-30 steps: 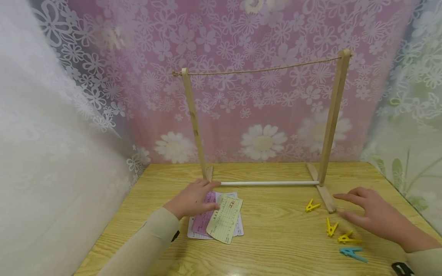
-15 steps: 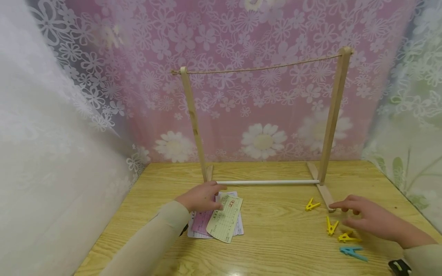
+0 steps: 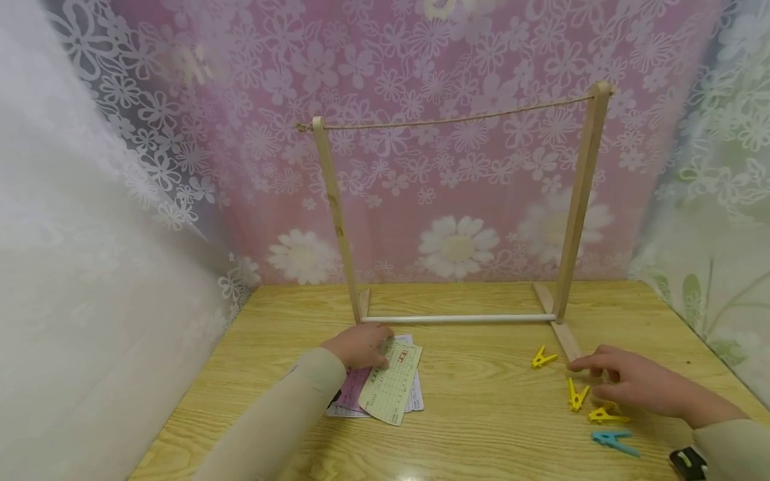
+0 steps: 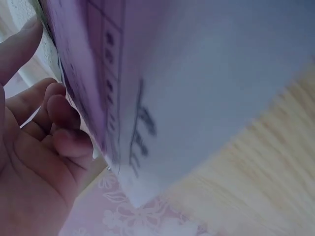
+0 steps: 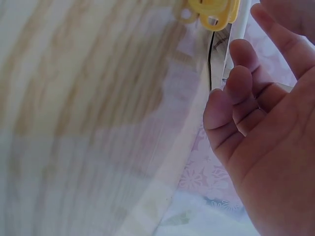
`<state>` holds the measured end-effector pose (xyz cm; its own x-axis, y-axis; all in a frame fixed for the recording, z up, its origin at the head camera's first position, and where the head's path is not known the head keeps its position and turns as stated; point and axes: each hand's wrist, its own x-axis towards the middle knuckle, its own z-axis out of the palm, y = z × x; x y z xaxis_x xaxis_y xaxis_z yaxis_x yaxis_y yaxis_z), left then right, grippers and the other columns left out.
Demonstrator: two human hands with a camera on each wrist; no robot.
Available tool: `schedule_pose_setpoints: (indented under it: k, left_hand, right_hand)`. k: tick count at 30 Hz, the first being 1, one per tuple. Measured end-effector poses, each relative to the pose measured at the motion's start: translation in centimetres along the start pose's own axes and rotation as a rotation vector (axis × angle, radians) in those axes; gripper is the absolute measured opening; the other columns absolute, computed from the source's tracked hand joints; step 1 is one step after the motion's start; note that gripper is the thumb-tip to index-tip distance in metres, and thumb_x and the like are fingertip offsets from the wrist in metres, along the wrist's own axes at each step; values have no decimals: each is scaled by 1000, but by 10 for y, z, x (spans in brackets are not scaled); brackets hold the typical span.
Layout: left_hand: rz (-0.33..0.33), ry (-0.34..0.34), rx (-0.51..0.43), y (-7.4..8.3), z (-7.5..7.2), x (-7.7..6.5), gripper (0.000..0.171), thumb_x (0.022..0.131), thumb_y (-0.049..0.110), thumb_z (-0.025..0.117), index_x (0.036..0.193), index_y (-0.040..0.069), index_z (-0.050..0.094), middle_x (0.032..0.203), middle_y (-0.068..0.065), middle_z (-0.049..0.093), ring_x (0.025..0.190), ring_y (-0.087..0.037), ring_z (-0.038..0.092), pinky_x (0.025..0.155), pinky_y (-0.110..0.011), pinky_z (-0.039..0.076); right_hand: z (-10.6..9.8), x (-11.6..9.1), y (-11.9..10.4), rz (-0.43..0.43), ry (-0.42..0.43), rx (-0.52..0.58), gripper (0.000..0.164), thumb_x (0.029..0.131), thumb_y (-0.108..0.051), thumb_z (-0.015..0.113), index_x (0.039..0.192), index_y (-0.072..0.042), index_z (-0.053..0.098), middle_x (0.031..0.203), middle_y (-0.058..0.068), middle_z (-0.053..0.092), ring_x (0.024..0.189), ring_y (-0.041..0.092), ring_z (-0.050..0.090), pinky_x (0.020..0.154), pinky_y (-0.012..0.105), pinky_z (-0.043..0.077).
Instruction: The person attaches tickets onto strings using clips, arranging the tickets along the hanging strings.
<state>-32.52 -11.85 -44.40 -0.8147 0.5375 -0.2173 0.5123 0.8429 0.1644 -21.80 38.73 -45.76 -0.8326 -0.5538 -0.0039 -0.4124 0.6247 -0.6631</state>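
My left hand [image 3: 357, 346] is over the far end of a small overlapping stack of paper slips, its thumb near the yellow slip [image 3: 391, 387] on top. Under that lie a pink slip [image 3: 351, 389] and a white slip [image 3: 416, 394]. In the left wrist view, the fingers bend loosely beside the slips' edge; whether they touch the paper I cannot tell. My right hand [image 3: 646, 382] hovers with loosely bent fingers above several clothespins. Three are yellow, among them a yellow clothespin [image 3: 577, 395] just left of the hand; a blue clothespin [image 3: 615, 441] lies nearest me.
Behind the slips stands a wooden frame [image 3: 579, 214] with a rope [image 3: 457, 120] strung between its post tops. A white rod [image 3: 457, 319] joins the posts low down. Everything stands on a wood-grain table [image 3: 481, 427], with flowered curtains [image 3: 421, 187] around it.
The left hand has slid right and slightly nearer me, over the slips, with its fingers bending more. The right hand has moved slightly left and down towards the clothespins. Slips and clothespins lie as before.
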Motion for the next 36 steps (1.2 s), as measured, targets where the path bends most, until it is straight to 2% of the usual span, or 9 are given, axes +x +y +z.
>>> schedule_pose_setpoints:
  k: [5, 13, 19, 23, 27, 31, 36]
  left_hand:
    - [-28, 6, 14, 1, 3, 6, 60, 86, 41, 81, 139, 21, 60, 128, 6, 64, 111, -13, 61, 96, -38, 48]
    - [-32, -1, -50, -2, 3, 7, 51, 84, 39, 83, 128, 22, 65, 113, 9, 64, 93, -8, 59, 85, -36, 50]
    - [3, 4, -26, -4, 4, 7, 25, 85, 37, 83, 97, 23, 66, 87, 9, 57, 76, -11, 53, 73, -34, 46]
    - [6, 20, -31, -5, 6, 4, 24, 86, 35, 83, 85, 22, 62, 82, 6, 55, 71, -12, 51, 69, -34, 44]
    - [2, 38, -47, -5, 6, 0, 27, 88, 32, 81, 78, 19, 60, 81, 4, 53, 69, -13, 48, 67, -33, 42]
    - [-1, 75, -117, -6, 3, -6, 30, 93, 27, 76, 73, 18, 56, 75, 3, 50, 64, -11, 45, 62, -31, 40]
    - [16, 137, -253, -6, -5, -16, 33, 97, 23, 69, 69, 17, 53, 69, 1, 49, 56, -12, 43, 56, -30, 39]
  right_hand:
    - [1, 2, 1, 14, -14, 1, 41, 99, -18, 67, 139, -9, 61, 95, 2, 49, 69, 11, 44, 55, 30, 37]
    - [2, 7, 7, -35, -79, 65, 39, 101, -13, 63, 139, -6, 60, 95, 7, 49, 71, 13, 45, 56, 31, 39]
    - [3, 12, 12, -41, -129, 82, 38, 102, -11, 62, 140, -10, 60, 97, 8, 49, 74, 14, 44, 58, 31, 38]
    - [4, 15, 14, -41, -158, 86, 39, 101, -10, 62, 140, -9, 60, 96, 6, 51, 73, 14, 44, 58, 31, 38]
    - [5, 16, 16, -42, -173, 84, 40, 100, -7, 61, 141, -7, 60, 96, 2, 52, 73, 12, 46, 57, 31, 39]
    - [5, 16, 15, -21, -176, 84, 42, 99, -5, 61, 141, -6, 60, 98, 1, 54, 73, 11, 47, 58, 31, 42]
    - [4, 16, 12, -1, -171, 92, 41, 99, -4, 60, 140, -4, 60, 97, 1, 54, 72, 10, 49, 58, 31, 43]
